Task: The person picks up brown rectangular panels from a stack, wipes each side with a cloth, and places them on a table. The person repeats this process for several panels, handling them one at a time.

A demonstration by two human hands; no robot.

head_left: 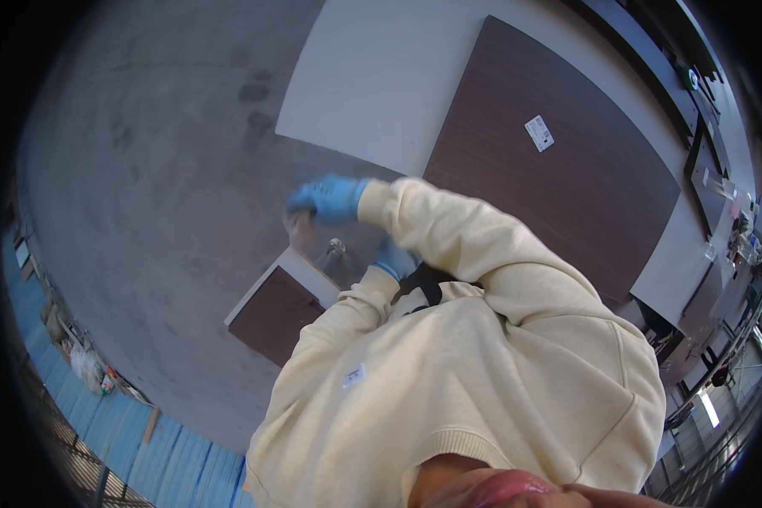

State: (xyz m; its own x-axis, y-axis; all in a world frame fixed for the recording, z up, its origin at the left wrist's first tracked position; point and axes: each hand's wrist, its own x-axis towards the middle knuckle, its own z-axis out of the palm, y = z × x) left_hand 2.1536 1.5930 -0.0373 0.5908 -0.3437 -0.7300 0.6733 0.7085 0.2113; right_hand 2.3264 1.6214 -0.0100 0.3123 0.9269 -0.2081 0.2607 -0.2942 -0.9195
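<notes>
Both hands wear blue gloves. My right hand [332, 200] reaches across to the left, its fingers curled and smeared by motion. Just below those fingers is a blurred, pale brown thing [299, 229]; its kind cannot be made out. Partly covered by the right sleeve, my left hand [397, 259] is close to my body, and its fingers are hidden. Between the hands shows a small light-coloured object [337, 246], too unclear to name. A dark brown board with a pale edge [275, 317] lies below them, beside my left sleeve.
To the right, a large dark brown panel [559, 161] bearing a white label [539, 134] lies on a pale surface [364, 76]. Grey floor [144, 186] spreads to the left. Clear plastic and small items [745, 237] sit at the far right, and blue corrugated sheeting [135, 436] runs along the lower left.
</notes>
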